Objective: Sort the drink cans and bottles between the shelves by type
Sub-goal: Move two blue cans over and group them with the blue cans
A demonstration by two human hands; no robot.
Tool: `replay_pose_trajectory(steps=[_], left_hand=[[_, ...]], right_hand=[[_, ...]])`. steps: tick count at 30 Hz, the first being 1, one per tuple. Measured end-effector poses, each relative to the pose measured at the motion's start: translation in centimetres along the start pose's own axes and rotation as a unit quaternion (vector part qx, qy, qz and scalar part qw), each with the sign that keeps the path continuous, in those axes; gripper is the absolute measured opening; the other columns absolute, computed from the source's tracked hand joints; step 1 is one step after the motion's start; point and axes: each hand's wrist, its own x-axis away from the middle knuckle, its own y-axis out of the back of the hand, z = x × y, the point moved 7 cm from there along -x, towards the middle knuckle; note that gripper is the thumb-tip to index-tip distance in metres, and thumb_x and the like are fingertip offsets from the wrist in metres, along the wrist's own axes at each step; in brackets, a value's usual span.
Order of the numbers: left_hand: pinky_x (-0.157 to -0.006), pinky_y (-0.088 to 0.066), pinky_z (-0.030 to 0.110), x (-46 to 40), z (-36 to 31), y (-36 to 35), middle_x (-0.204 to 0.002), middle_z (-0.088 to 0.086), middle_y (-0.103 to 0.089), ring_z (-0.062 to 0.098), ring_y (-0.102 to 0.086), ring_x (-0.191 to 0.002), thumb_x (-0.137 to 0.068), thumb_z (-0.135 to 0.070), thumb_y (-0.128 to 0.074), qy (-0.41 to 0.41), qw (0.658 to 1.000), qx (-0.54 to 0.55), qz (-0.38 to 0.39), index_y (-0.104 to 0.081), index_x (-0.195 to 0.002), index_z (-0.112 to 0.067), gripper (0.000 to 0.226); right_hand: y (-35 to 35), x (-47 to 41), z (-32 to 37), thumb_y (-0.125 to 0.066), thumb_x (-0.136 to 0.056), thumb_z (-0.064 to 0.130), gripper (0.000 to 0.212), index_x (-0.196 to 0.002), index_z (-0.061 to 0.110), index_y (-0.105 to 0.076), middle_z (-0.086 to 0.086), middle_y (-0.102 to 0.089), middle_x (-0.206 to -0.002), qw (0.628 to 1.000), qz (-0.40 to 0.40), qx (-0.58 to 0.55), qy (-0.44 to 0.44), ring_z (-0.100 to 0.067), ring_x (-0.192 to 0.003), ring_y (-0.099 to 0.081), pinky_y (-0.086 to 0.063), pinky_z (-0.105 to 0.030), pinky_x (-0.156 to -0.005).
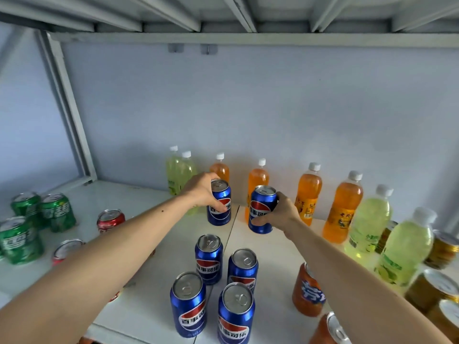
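Note:
My left hand [202,189] grips a blue cola can [219,207] that stands upright on the white shelf [154,207]. My right hand [282,212] holds a second blue cola can [260,202], tilted slightly, just right of the first. Several more blue cola cans [208,259] stand in a cluster nearer to me. Orange bottles [308,192] and pale green bottles [180,170] line the back wall.
Green cans [57,212] and red cans [110,219] stand at the left. Orange cans [306,291] and gold cans [444,249] crowd the right, beside two more pale green bottles [370,219]. An upper shelf's underside [248,38] hangs overhead.

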Motion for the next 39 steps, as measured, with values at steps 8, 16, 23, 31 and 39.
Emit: replay_pose_trajectory(steps=[8, 16, 23, 31, 39], left_hand=[[-0.082, -0.054, 0.033, -2.4, 3.2, -4.8, -0.115, 0.001, -0.067, 0.021, -0.063, -0.1, -0.049, -0.025, -0.096, 0.004, 0.998, -0.027, 0.057, -0.059, -0.12, -0.019, 0.081], [-0.087, -0.057, 0.04, -3.2, 4.8, -7.7, -0.116, 0.005, -0.067, 0.024, -0.065, -0.102, -0.049, -0.021, -0.096, -0.022, 0.991, -0.064, 0.12, -0.06, -0.116, -0.016, 0.077], [-0.09, -0.055, 0.039, -2.9, 5.5, -8.6, -0.119, 0.003, -0.065, 0.024, -0.062, -0.106, -0.048, -0.027, -0.097, -0.041, 0.989, -0.069, 0.128, -0.056, -0.119, -0.018, 0.083], [-0.097, -0.051, 0.037, -2.3, 5.8, -8.1, -0.138, 0.005, -0.055, 0.024, -0.055, -0.122, -0.054, -0.027, -0.095, -0.047, 0.988, -0.044, 0.139, -0.044, -0.136, -0.02, 0.096], [-0.101, -0.049, 0.041, -2.5, 6.5, -1.2, -0.133, 0.001, -0.057, 0.019, -0.057, -0.117, -0.062, -0.026, -0.092, -0.033, 0.993, 0.045, 0.106, -0.047, -0.137, -0.017, 0.088]], right_hand=[[-3.0, -1.2, -2.5, -0.095, -0.053, 0.012, 0.083, -0.123, 0.014, -0.051, -0.003, -0.063, -0.114, 0.999, 0.003, 0.023, -0.045, -0.025, -0.107, -0.06, -0.055, -0.042, -0.094], [-5.9, -1.7, -4.0, -0.095, -0.045, 0.01, 0.092, -0.127, 0.017, -0.053, -0.005, -0.066, -0.122, 0.998, 0.007, 0.045, -0.052, -0.027, -0.113, -0.062, -0.054, -0.046, -0.096], [-6.9, -1.3, -5.5, -0.094, -0.05, 0.007, 0.091, -0.13, 0.013, -0.05, -0.006, -0.063, -0.128, 0.996, 0.011, 0.055, -0.065, -0.027, -0.121, -0.058, -0.05, -0.041, -0.098], [-6.6, -0.8, -4.7, -0.094, -0.052, 0.006, 0.101, -0.136, 0.016, -0.038, -0.009, -0.057, -0.133, 0.997, 0.007, 0.025, -0.066, -0.029, -0.124, -0.055, -0.052, -0.046, -0.1], [-3.1, -1.2, 3.3, -0.094, -0.06, 0.027, 0.099, -0.143, 0.019, -0.038, -0.005, -0.051, -0.143, 0.997, -0.065, 0.024, 0.037, -0.028, -0.125, -0.053, -0.049, -0.039, -0.093]])
